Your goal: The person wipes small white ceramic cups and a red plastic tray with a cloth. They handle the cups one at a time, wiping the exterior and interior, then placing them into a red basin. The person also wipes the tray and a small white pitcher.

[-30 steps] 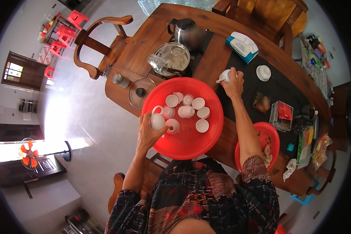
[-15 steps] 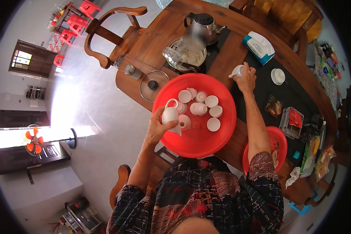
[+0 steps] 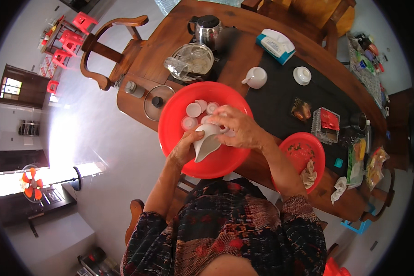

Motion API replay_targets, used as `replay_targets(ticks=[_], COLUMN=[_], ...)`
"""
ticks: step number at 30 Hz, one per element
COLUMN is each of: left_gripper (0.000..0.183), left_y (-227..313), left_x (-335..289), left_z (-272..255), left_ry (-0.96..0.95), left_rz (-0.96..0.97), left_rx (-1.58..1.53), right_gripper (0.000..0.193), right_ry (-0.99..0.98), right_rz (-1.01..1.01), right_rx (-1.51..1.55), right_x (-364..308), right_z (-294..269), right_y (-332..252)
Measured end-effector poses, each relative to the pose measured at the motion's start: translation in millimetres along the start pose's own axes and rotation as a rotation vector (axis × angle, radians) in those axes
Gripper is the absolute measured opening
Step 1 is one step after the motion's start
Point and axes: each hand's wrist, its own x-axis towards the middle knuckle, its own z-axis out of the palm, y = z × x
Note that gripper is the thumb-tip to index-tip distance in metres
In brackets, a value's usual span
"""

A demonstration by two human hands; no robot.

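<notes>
- We found the left hand (image 3: 185, 146) closed around a white pitcher (image 3: 207, 140), holding it tilted over the large red basin (image 3: 232, 161), spout towards the wearer and mouth exposed.
- We noted the right hand (image 3: 240, 128) beside it, fingers bent at the pitcher's handle; we could not tell whether they gripped it.
- We recorded the main change: half a second earlier the right hand was on a second white vessel (image 3: 256, 77) across the surface (image 3: 239, 65); that vessel now stood unheld at the left edge of the dark mat (image 3: 273, 99).
- We also observed that the pitcher had been turned: its handle, previously on the side away from the wearer, now lay towards the right hand.
- In our judgement, this brought both hands to one piece and left the second vessel out of handling.
- We saw several white cups (image 3: 193, 109) in the basin beneath; the hands and pitcher hid part of the group.
- We logged an inverted white bowl (image 3: 302, 74) on the mat, right of the second vessel, untouched.
- We located a smaller red basin (image 3: 319, 156) holding a crumpled cloth (image 3: 309, 175), near the right forearm.
</notes>
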Motion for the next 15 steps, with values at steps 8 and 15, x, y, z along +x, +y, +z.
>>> replay_targets(ticks=[8, 15], left_gripper=[0.063, 0.04], left_y=[15.2, -3.9], left_x=[22.1, 21.3], left_z=[60.3, 12.6], left_ry=[-0.205, 0.397], left_rz=[-0.08, 0.279], left_rx=[-0.049, 0.563], right_gripper=[0.032, 0.04], right_ry=[0.312, 0.747], right_rz=[0.173, 0.644], right_rx=[0.382, 0.241], right_x=[-50.2, -70.6], right_z=[-24.9, -62.2], right_y=[-6.9, 74.1])
